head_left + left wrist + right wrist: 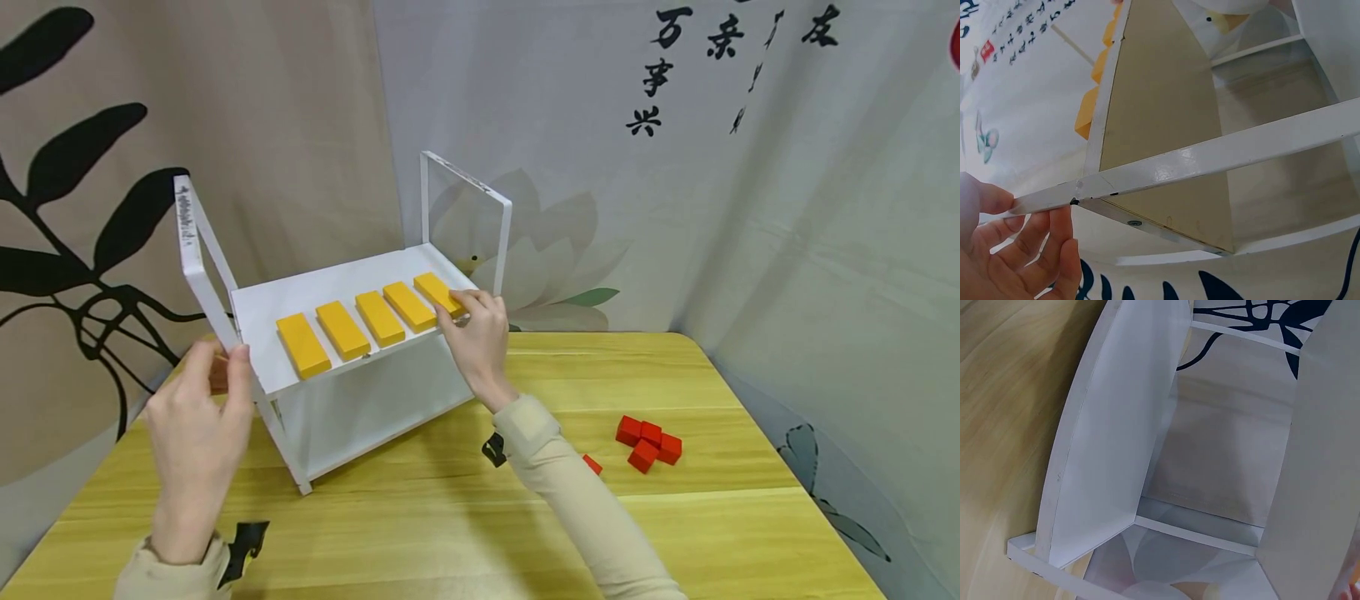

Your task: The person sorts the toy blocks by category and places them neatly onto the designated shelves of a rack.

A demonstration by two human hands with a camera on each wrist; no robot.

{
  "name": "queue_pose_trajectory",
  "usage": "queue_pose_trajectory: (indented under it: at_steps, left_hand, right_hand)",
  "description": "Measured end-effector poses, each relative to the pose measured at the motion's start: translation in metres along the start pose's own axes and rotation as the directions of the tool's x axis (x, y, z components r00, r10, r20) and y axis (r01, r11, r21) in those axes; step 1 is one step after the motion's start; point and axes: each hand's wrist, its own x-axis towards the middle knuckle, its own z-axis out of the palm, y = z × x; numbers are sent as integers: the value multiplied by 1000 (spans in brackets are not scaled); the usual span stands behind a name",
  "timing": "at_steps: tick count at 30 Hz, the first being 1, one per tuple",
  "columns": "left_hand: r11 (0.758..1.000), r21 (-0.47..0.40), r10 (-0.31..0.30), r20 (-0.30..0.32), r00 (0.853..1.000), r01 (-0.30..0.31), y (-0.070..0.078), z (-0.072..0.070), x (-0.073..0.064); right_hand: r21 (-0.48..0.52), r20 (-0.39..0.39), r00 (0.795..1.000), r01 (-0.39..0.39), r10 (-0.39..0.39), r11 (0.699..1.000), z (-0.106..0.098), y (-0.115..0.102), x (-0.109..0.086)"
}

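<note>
A small white two-tier shelf (315,285) with an open frame at each end stands on the table. Several yellow blocks (343,330) lie in a row along its upper board. My left hand (198,429) pinches the near-left post of the frame. In the left wrist view the thumb and fingers lie on opposite sides of that white post (1204,150). At the row's right end, my right hand (478,340) pinches the near end of the last yellow block (431,286). The right wrist view mostly holds the space between the boards, with only a fingertip at its lower right edge.
Right of the shelf, several red cubes (649,435) sit clustered on the wooden table (555,367). Another red piece (592,463) is partly hidden by the right sleeve (577,492). Printed cloth curtains (570,75) hang behind the table.
</note>
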Motion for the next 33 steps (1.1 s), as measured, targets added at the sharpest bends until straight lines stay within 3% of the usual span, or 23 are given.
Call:
queue_pose_trajectory:
  at_steps: [9, 19, 25, 33]
  left_hand:
    - [1000, 1, 6, -2, 1000, -6, 0, 0, -1]
    - [1000, -1, -7, 5, 1000, 7, 0, 1, -1]
    - [1000, -5, -7, -2, 1000, 7, 0, 1, -1]
    - [1000, -12, 7, -15, 1000, -7, -1, 1, -2]
  right_hand:
    - [74, 2, 998, 63, -63, 995, -8, 7, -6]
    - [133, -48, 981, 191, -186, 973, -21, 22, -16]
    - [107, 1, 969, 244, -245, 964, -35, 37, -25]
    - [63, 178, 944, 269, -277, 961, -63, 72, -46]
